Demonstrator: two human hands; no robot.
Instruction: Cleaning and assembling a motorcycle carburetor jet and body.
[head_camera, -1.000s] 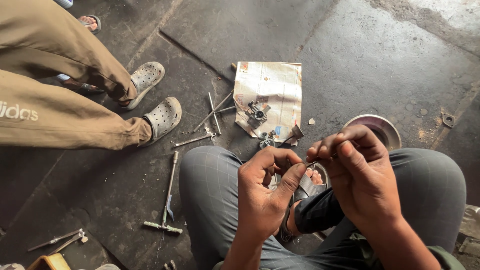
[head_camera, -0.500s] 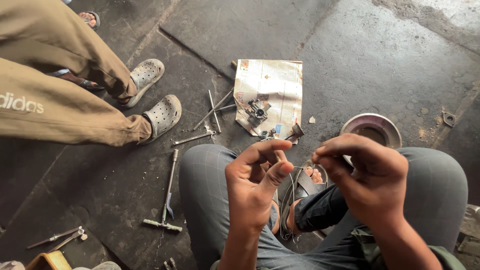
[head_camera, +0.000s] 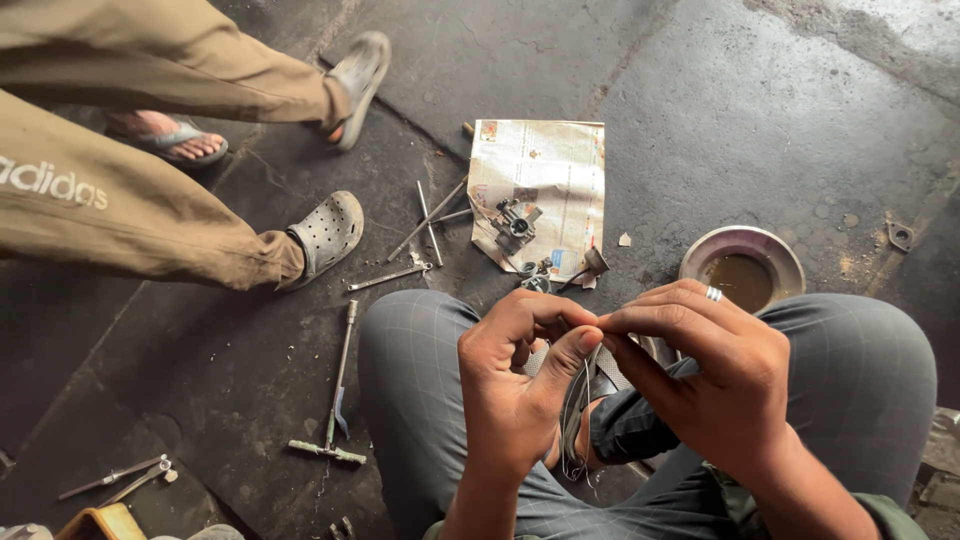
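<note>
Between both hands (head_camera: 610, 375): thin gasket (head_camera: 575, 420)

Two hands (head_camera: 620, 375), one bowl (head_camera: 742, 262), one newspaper (head_camera: 540, 190).

Soft, even daylight, no hard shadows. Floor (head_camera: 700, 80) dark but w/ dull sheen at top right, beyond the newspaper (head_camera: 545, 185). Frame sharp around newspaper; hands (head_camera: 600, 390) just below it slightly soft. Mild wide-angle stretch at edges, esp. left of newspaper.
</note>
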